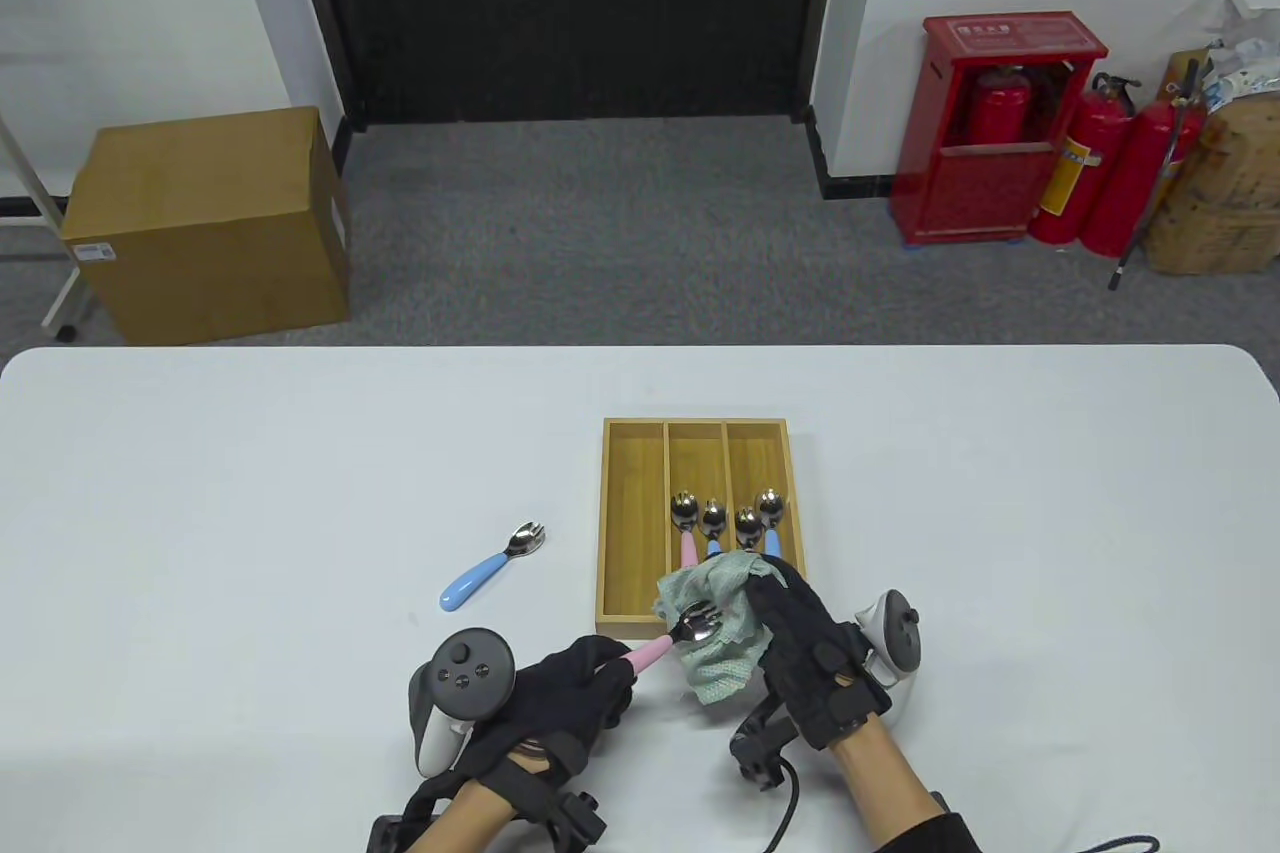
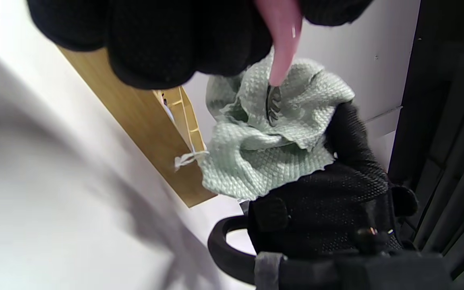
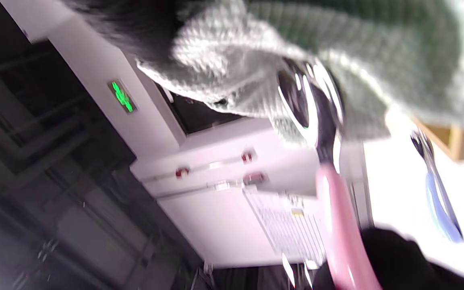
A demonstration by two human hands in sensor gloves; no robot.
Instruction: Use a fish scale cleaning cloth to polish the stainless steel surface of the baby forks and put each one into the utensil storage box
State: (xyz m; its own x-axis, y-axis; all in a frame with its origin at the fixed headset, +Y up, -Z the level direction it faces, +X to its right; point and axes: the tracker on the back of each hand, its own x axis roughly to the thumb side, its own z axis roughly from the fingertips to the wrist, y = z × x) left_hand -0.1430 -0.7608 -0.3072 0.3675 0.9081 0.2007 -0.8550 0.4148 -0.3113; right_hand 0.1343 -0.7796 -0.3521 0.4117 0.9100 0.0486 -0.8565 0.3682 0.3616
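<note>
Far left in the table view a cardboard box [image 1: 205,223] stands on the floor; its small white label is too small for us to read. On the desk [image 1: 200,493], left of centre, a blue-handled fork [image 1: 492,566] lies loose, its long axis running from handle at lower left to tines at upper right.

Our left hand [image 1: 570,693], at the bottom centre, has its fingers curled round the pink handle of the fork being polished [image 1: 678,638]. That fork points up and to the right, its steel head lying in the green cloth [image 1: 722,628]. Our right hand [image 1: 805,658], just right of it, grips the cloth bunched around the head.

The wooden storage box [image 1: 700,518] sits directly above both hands in the frame, its slots running away from us. Four forks already lie in its middle and right slots, heads toward the far end. We judge the left hand, which has the handle, is the one placed to carry the fork up into a slot, turning it to match that lengthwise run.

At upper right a red fire-extinguisher cabinet [image 1: 1005,128] bears writing we cannot make out.
</note>
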